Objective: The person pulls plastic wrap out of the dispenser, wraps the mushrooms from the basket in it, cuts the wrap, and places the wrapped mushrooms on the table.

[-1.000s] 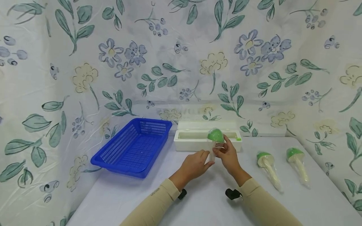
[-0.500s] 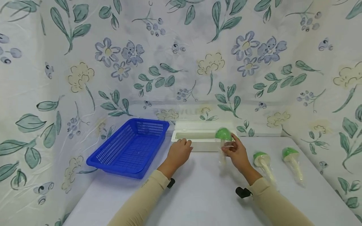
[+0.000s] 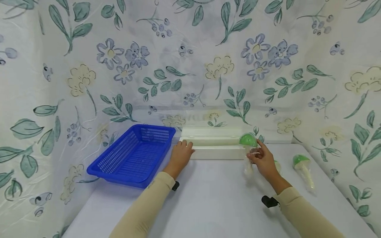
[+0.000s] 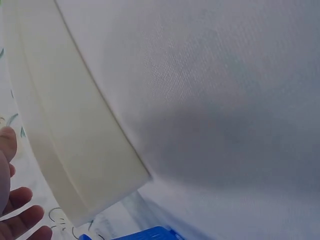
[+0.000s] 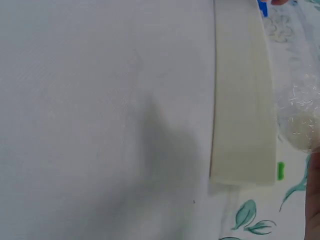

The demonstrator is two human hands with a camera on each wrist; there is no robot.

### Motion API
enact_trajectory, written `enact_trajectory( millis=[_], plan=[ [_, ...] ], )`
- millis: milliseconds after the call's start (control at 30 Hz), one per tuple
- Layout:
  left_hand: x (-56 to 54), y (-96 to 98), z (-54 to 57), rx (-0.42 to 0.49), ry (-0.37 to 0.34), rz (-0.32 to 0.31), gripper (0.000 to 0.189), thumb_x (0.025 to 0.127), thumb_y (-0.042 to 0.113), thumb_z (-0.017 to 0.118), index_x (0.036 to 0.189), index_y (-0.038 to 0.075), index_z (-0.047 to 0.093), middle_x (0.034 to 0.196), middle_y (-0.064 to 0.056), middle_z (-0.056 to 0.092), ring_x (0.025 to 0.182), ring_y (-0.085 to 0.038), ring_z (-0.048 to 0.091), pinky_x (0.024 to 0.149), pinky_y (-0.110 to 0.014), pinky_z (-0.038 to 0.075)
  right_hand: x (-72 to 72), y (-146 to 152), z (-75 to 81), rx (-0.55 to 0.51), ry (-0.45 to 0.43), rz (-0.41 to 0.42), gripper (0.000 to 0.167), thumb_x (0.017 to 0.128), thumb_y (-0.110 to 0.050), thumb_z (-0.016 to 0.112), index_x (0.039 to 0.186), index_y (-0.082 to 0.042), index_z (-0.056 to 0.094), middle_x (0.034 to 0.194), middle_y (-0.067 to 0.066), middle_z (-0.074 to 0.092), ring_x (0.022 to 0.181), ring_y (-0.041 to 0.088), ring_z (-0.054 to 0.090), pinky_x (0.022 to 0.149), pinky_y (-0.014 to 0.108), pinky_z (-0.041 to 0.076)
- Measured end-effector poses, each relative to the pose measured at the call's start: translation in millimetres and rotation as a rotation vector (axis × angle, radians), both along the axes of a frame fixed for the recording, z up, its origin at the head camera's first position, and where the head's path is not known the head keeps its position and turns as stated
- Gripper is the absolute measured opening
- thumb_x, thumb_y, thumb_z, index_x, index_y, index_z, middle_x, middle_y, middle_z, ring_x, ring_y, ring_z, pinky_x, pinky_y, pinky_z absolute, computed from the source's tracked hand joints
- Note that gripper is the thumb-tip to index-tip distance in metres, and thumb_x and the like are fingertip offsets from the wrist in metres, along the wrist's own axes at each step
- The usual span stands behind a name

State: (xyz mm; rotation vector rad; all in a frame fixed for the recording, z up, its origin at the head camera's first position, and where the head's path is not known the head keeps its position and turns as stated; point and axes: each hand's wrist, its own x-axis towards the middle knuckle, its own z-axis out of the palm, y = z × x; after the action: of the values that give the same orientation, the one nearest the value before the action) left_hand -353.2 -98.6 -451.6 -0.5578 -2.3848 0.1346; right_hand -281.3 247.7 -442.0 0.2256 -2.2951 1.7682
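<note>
My right hand [image 3: 265, 162] pinches a green-capped mushroom-shaped item [image 3: 248, 140] in clear plastic, cap up, at the right end of a long white box [image 3: 217, 153]. In the right wrist view, the pale end of its stem [image 5: 302, 131] shows through the wrapping beside the fingers. The box has its lid [image 3: 211, 132] raised at the back. At the box's left end is my left hand [image 3: 181, 155], holding nothing. Its fingers [image 4: 22, 220] are spread and slightly bent in the left wrist view; contact with the box is unclear.
A blue perforated basket [image 3: 114, 180] stands left of the box. To the right lies another wrapped green-capped mushroom [image 3: 303, 168]; a further one [image 3: 277, 166] is mostly hidden behind my right hand. A flowered curtain [image 3: 190, 66] hangs behind the white table [image 3: 208, 198].
My hands have come apart. The left hand let go of the stem and went left to the box's end; the right hand carried the mushroom rightward. The head view shifted slightly.
</note>
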Motion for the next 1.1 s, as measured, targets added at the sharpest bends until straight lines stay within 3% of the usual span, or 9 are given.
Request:
enact_trajectory(
  millis=[233, 567, 733, 900, 1100],
  plan=[
    [-12.7, -6.6, -8.2, 0.038, -0.032, -0.002, 0.03, 0.093, 0.034, 0.066, 0.098, 0.005, 0.06, 0.082, -0.013, 0.053, 0.077, -0.031, 0.057, 0.061, -0.042, 0.049, 6.1, 6.9, -9.1, 0.041, -0.102, -0.024, 0.082, 0.091, -0.013, 0.069, 0.155, -0.008, 0.017, 0.113, 0.02, 0.057, 0.09, 0.017, 0.062, 0.069, 0.027, 0.054],
    [-14.3, -9.5, -13.7, 0.05, -0.086, 0.02, 0.023, 0.096, 0.027, 0.063, 0.099, 0.005, 0.062, 0.086, -0.012, 0.054, 0.081, -0.03, 0.056, 0.063, -0.041, 0.049, 6.7, 17.5, -32.0, 0.125, -0.227, -0.043, 0.079, 0.091, -0.013, 0.068, 0.153, -0.003, 0.02, 0.114, 0.021, 0.058, 0.09, 0.022, 0.063, 0.067, 0.032, 0.055],
    [-15.2, -10.2, -15.0, 0.04, -0.086, 0.034, 0.02, 0.095, 0.026, 0.064, 0.1, 0.006, 0.063, 0.088, -0.012, 0.055, 0.081, -0.029, 0.056, 0.064, -0.04, 0.049, 7.9, 27.1, -39.7, 0.273, -0.262, -0.076, 0.074, 0.094, -0.02, 0.065, 0.152, 0.0, 0.023, 0.122, 0.024, 0.056, 0.094, 0.029, 0.062, 0.072, 0.036, 0.054],
    [-16.9, -10.8, -17.5, 0.042, -0.091, 0.019, 0.021, 0.097, 0.026, 0.062, 0.102, 0.005, 0.064, 0.089, -0.013, 0.055, 0.081, -0.029, 0.056, 0.064, -0.041, 0.05, 9.5, 44.1, -37.6, 0.471, -0.236, -0.129, 0.071, 0.094, -0.026, 0.062, 0.149, 0.003, 0.027, 0.122, 0.025, 0.057, 0.105, 0.038, 0.058, 0.082, 0.048, 0.049],
    [-15.5, -12.7, -19.5, 0.045, -0.091, 0.013, 0.022, 0.097, 0.026, 0.061, 0.104, 0.005, 0.063, 0.089, -0.013, 0.054, 0.082, -0.029, 0.055, 0.064, -0.04, 0.049, 10.4, 62.0, -33.5, 0.566, -0.192, -0.173, 0.066, 0.092, -0.02, 0.061, 0.145, 0.008, 0.032, 0.113, 0.026, 0.06, 0.097, 0.039, 0.06, 0.076, 0.049, 0.049]
  ],
)
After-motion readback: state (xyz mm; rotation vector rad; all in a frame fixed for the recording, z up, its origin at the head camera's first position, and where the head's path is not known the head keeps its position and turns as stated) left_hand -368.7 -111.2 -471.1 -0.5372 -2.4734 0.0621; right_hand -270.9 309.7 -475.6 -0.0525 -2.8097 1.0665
